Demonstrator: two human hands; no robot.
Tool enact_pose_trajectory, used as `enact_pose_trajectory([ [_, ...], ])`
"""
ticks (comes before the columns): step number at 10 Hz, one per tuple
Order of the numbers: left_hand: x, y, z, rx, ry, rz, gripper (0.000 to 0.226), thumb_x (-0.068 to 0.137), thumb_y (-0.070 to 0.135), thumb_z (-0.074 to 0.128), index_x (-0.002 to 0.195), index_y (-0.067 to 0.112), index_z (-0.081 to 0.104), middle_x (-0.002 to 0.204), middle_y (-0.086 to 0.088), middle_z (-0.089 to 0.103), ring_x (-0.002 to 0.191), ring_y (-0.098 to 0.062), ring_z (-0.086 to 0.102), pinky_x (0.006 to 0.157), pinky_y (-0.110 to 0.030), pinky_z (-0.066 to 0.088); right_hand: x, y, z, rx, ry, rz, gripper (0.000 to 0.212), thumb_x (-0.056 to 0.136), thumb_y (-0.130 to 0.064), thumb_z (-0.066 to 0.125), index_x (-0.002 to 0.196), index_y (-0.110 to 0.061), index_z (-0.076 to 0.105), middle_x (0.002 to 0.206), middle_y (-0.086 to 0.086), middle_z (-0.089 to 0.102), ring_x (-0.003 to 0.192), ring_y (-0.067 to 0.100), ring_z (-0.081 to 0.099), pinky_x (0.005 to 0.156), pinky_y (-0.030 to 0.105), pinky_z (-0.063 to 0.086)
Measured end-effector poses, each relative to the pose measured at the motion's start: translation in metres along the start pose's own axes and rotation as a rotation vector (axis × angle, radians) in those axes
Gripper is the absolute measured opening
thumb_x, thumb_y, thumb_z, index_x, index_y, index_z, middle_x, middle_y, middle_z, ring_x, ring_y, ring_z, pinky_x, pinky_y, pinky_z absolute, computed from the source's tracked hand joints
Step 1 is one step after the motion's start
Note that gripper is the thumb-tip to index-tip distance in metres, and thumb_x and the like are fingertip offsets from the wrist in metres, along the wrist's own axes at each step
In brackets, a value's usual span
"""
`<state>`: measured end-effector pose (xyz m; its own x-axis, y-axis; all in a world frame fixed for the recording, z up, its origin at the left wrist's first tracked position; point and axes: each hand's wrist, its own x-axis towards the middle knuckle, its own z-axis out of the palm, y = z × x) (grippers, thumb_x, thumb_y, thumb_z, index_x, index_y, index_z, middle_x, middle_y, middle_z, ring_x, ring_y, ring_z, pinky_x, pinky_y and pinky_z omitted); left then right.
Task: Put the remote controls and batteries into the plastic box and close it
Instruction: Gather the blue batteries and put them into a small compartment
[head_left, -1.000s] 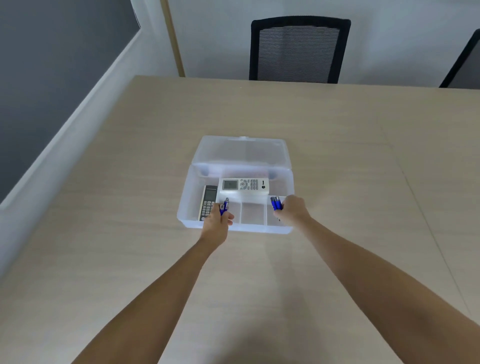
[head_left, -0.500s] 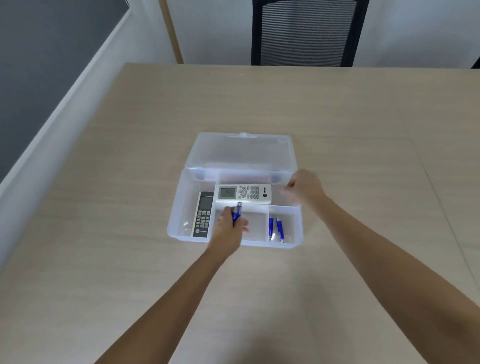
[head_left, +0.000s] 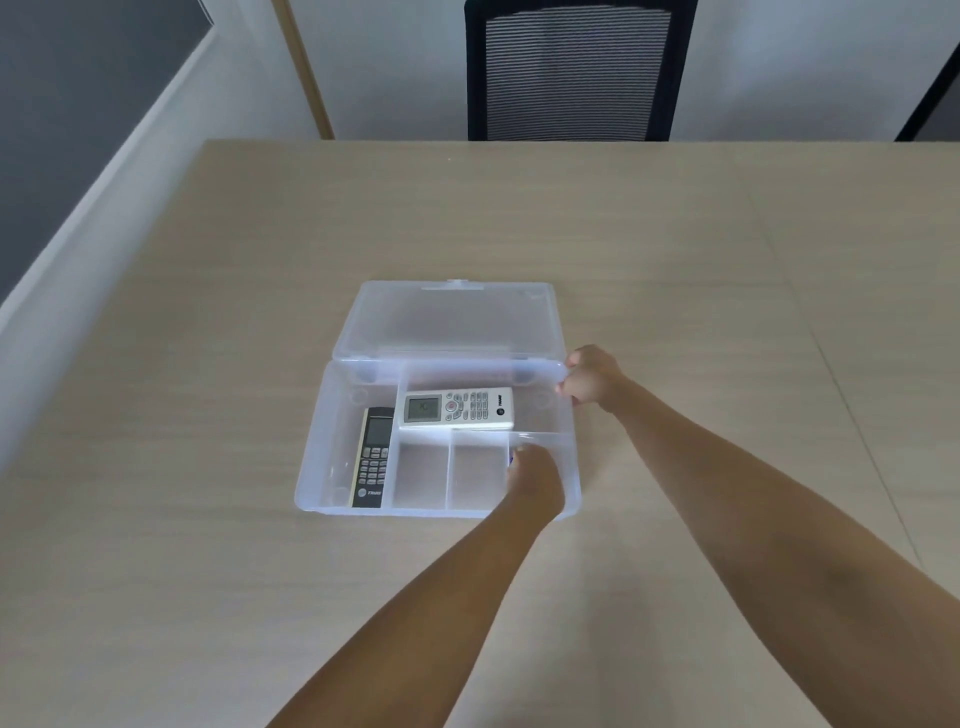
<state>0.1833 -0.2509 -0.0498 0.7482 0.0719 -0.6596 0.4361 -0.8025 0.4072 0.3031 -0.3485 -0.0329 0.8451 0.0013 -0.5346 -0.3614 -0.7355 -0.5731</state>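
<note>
The clear plastic box (head_left: 311, 467) stands open on the table, its lid (head_left: 452, 322) laid back flat behind it. A white remote (head_left: 457, 409) lies across the rear compartment. A black remote (head_left: 373, 457) lies lengthwise in the left compartment. My left hand (head_left: 535, 480) reaches into the front right compartment, fingers closed, with a sliver of a blue battery (head_left: 511, 459) showing at its fingertips. The hand hides the rest of that compartment. My right hand (head_left: 592, 382) grips the box's rear right corner at the rim.
The box sits near the middle of a light wooden table (head_left: 519, 208). A black mesh chair (head_left: 571, 67) stands at the far edge, and part of another shows at the far right. A grey wall panel (head_left: 78, 130) runs along the left side.
My left hand has carried its blue battery rightward from the front middle compartments to the front right one. My right hand let go of its batteries there and moved to the rear right corner.
</note>
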Motion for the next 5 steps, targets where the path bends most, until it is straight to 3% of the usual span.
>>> enact_pose_trajectory([
  [1, -0.043, -0.001, -0.012, -0.129, 0.102, 0.106, 0.042, 0.091, 0.003, 0.048, 0.132, -0.002, 0.036, 0.13, -0.022, 0.05, 0.115, -0.037, 0.054, 0.093, -0.039, 0.046, 0.008, 0.001, 0.003, 0.138, -0.024, 0.018, 0.02, 0.061, 0.004, 0.065, 0.063, -0.007, 0.048, 0.064, 0.008, 0.045, 0.061, 0.025, 0.05, 0.055, 0.032, 0.042],
  [2, -0.067, -0.059, -0.047, -0.114, 0.475, 0.332, 0.043, 0.094, 0.02, 0.05, 0.135, 0.008, 0.043, 0.132, -0.011, 0.053, 0.117, -0.029, 0.055, 0.096, -0.04, 0.048, 0.022, -0.028, 0.012, 0.406, -0.004, 0.008, 0.017, 0.067, -0.005, 0.065, 0.07, -0.007, 0.048, 0.071, 0.008, 0.041, 0.062, 0.02, 0.043, 0.055, 0.031, 0.032],
  [3, -0.062, -0.128, -0.067, 0.069, 0.825, 0.261, 0.06, 0.09, 0.046, 0.049, 0.14, 0.013, 0.041, 0.147, -0.013, 0.04, 0.137, -0.032, 0.036, 0.113, -0.058, 0.03, 0.035, -0.036, 0.006, 0.528, 0.109, 0.042, 0.024, 0.081, -0.018, 0.062, 0.094, -0.001, 0.051, 0.089, 0.009, 0.046, 0.08, 0.024, 0.05, 0.07, 0.037, 0.045],
  [4, -0.056, -0.175, -0.073, 0.17, 0.606, -0.02, 0.113, 0.066, 0.087, 0.036, 0.152, 0.022, 0.003, 0.16, -0.019, -0.009, 0.148, -0.036, -0.014, 0.113, -0.063, -0.008, 0.042, -0.025, -0.004, 0.466, 0.126, 0.12, 0.015, 0.076, 0.0, 0.063, 0.071, -0.004, 0.049, 0.068, 0.006, 0.043, 0.067, 0.02, 0.042, 0.056, 0.032, 0.036],
  [5, -0.05, -0.189, -0.071, 0.182, 0.414, -0.023, 0.143, 0.038, 0.103, 0.019, 0.151, 0.022, -0.014, 0.154, -0.024, -0.028, 0.143, -0.04, -0.027, 0.113, -0.063, -0.008, 0.047, -0.005, -0.008, 0.561, 0.105, 0.192, 0.021, 0.072, 0.017, 0.057, 0.069, -0.004, 0.055, 0.071, 0.011, 0.049, 0.064, 0.017, 0.044, 0.043, 0.025, 0.034],
])
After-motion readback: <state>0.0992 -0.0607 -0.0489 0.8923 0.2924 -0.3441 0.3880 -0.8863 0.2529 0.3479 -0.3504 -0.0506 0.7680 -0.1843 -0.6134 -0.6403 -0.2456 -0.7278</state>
